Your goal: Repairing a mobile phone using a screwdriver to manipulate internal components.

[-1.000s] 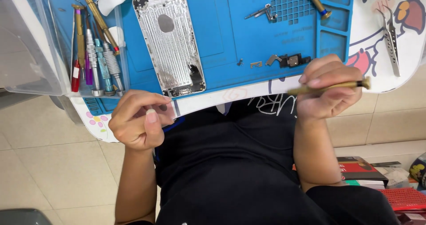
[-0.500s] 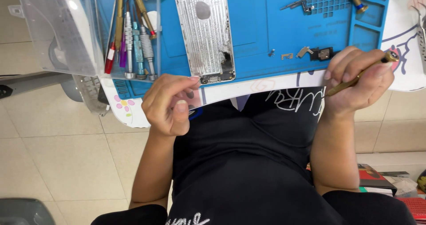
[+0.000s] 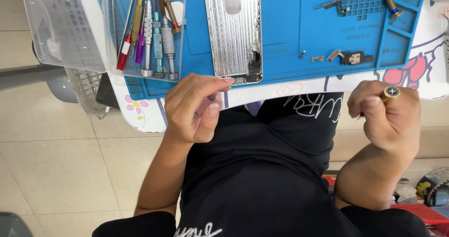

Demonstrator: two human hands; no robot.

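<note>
Blue mat [image 3: 285, 26]; right hand [image 3: 388, 115] fingers closed round brass screwdriver [image 3: 391, 92]; left hand [image 3: 194, 108] curled.

The work mat [image 3: 280, 26] is bright blue, with a grid of small square pockets near its far right corner. On it lies a phone housing [image 3: 234, 31] of bare silver metal, finely ribbed, with a pale oval patch near its far end. Along the mat's left edge a clear plastic tray [image 3: 112, 31] holds screwdrivers [image 3: 154, 36] with gold, silver, teal, purple and red handles. The desk [image 3: 145, 115] below the mat is white, printed with a pink and yellow flower at its near left corner and red shapes at the right. The screwdriver [image 3: 391, 92] in the right hand [image 3: 388, 118] has a gold cap with a dark face and a pale cross. The shirt [image 3: 262, 171] is black with white lettering. The floor [image 3: 56, 171] is beige tile.
</note>
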